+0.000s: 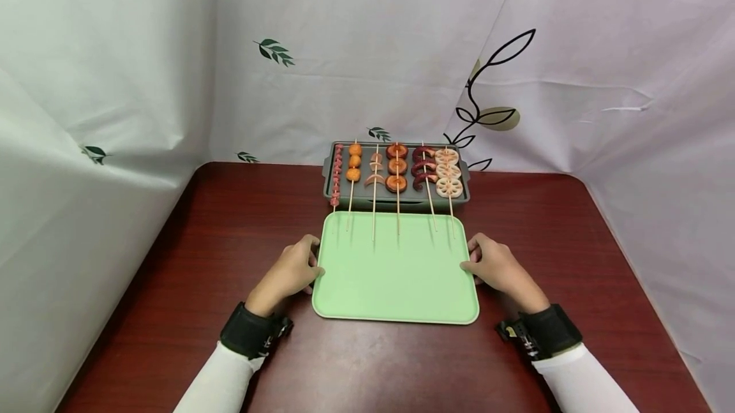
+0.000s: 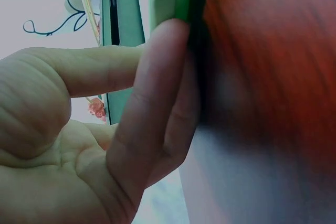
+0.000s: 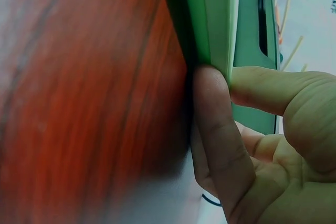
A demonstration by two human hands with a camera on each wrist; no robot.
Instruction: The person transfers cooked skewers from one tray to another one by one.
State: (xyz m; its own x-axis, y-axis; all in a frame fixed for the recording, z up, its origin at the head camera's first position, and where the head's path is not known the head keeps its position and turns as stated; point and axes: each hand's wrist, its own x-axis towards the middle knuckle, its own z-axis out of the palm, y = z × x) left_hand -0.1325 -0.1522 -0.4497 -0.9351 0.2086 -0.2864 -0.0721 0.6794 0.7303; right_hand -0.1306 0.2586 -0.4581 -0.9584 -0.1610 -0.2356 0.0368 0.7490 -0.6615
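Two forearms enter from the bottom edge of the head view, each in a long white sleeve that ends short of the wrist. A broad black band wraps each wrist, the left wrist band [image 1: 248,331] at lower left and the right wrist band [image 1: 548,330] at lower right, each bearing a small dark fitting on its inner side. The left hand [image 1: 291,269] and the right hand [image 1: 498,267] are bare, without gloves or rings.
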